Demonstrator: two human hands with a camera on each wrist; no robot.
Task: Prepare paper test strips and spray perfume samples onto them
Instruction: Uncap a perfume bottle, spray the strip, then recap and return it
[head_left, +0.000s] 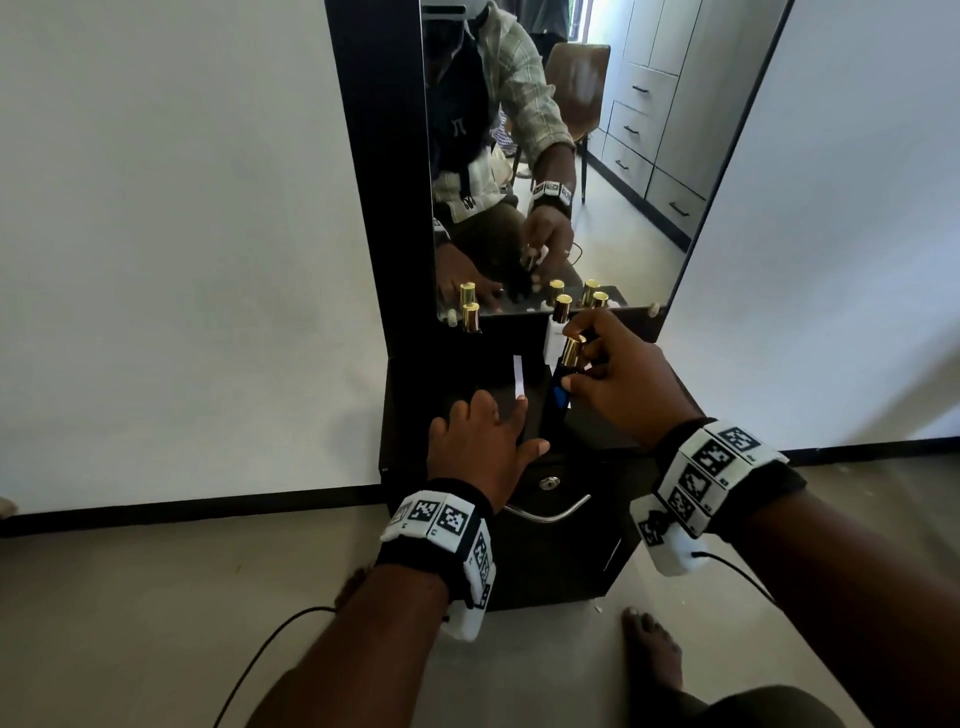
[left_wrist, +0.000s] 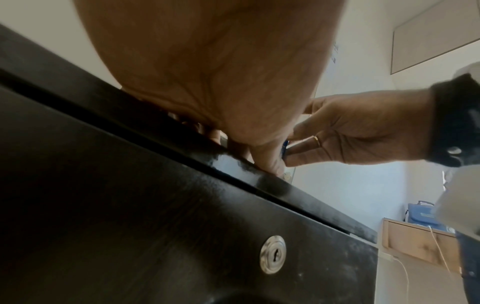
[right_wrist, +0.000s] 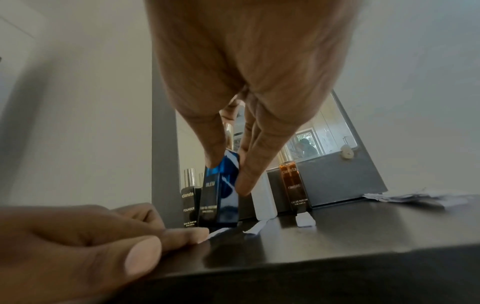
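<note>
My right hand (head_left: 615, 376) grips a blue perfume bottle (right_wrist: 221, 195) with a gold cap (head_left: 572, 351), thumb on one side and fingers on the other. The bottle is upright, its base at or just above the black cabinet top (right_wrist: 337, 230). A white paper strip (head_left: 518, 375) lies on the top just left of the bottle. My left hand (head_left: 483, 441) lies flat there with straight fingers, and its fingertips (right_wrist: 192, 234) press the strip's near end. In the left wrist view my palm (left_wrist: 207, 72) hides the strip.
A black bottle (right_wrist: 188, 205), a white bottle (right_wrist: 265, 197) and an amber bottle (right_wrist: 294, 185) stand at the back against the mirror (head_left: 561, 156). Paper scraps (right_wrist: 305, 219) lie near them, and more paper (right_wrist: 415, 198) at the right. A lock (left_wrist: 272, 260) and handle (head_left: 550, 512) are on the cabinet front.
</note>
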